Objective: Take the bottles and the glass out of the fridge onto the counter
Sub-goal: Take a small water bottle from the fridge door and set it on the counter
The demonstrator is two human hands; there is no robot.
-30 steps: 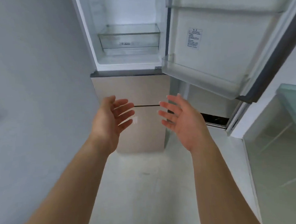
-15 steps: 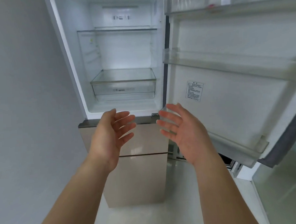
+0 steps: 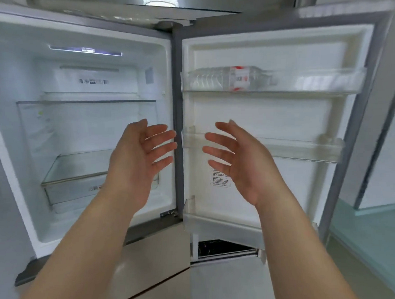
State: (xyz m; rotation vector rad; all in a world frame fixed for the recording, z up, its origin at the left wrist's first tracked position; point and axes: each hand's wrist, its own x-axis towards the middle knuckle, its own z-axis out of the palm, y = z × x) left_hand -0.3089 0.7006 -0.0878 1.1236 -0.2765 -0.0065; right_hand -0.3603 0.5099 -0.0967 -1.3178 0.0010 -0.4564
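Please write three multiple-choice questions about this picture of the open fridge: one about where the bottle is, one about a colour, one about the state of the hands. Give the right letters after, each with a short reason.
1. Where does the bottle lie?
A. On the top shelf of the open door
B. In the clear drawer inside the fridge
C. On the floor

2. What colour is the bottle's label?
A. Blue and yellow
B. Red and white
C. Green

3. How are the person's hands?
A. Both open, holding nothing
B. The left one grips the bottle
C. Both press on the door

Answers:
1 A: the bottle lies on its side in the top door shelf.
2 B: its label shows red bands on white.
3 A: the left hand and the right hand have spread fingers, palms facing each other, below the bottle and touching nothing.
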